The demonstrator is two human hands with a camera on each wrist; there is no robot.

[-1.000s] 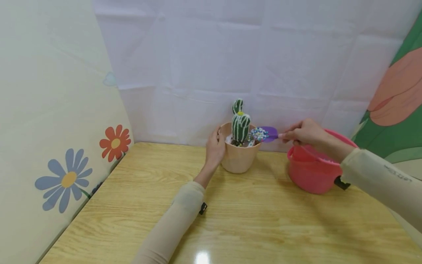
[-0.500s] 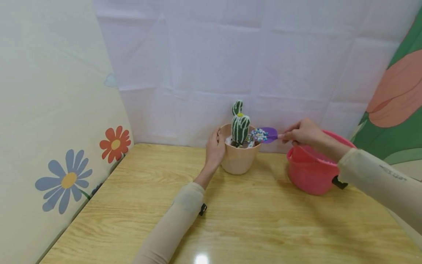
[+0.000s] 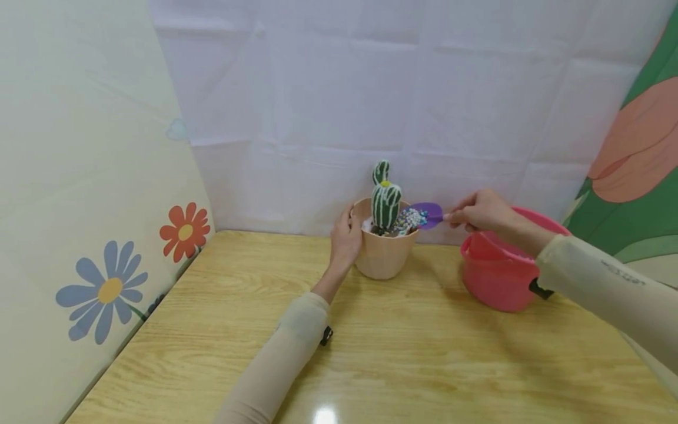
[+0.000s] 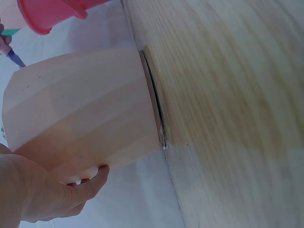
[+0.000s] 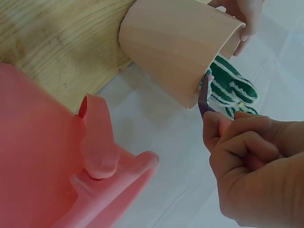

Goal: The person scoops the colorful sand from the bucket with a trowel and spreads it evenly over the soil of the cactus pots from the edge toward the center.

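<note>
A peach flowerpot (image 3: 382, 259) stands at the back of the table, holding a knitted green-and-white cactus (image 3: 385, 207). My left hand (image 3: 345, 240) grips the pot's left side by the rim; in the left wrist view its fingers (image 4: 97, 183) lie against the wall. My right hand (image 3: 484, 211) pinches the handle of a purple trowel (image 3: 434, 214). The trowel's blade lies over the pot's right rim, tipped toward the cactus. Small white, blue and other coloured beads (image 3: 412, 218) spread from the blade into the pot.
A pink bucket (image 3: 498, 285) with a handle (image 5: 99, 137) stands right of the pot, partly under my right forearm. Behind the wooden table (image 3: 392, 347) hangs a white cloth (image 3: 318, 106). A flower-painted wall (image 3: 122, 176) borders the left side.
My right hand has shifted slightly left with the trowel, and its blade has tilted. Beads have slid toward the cactus, baring more purple. My left hand has stayed on the pot.
</note>
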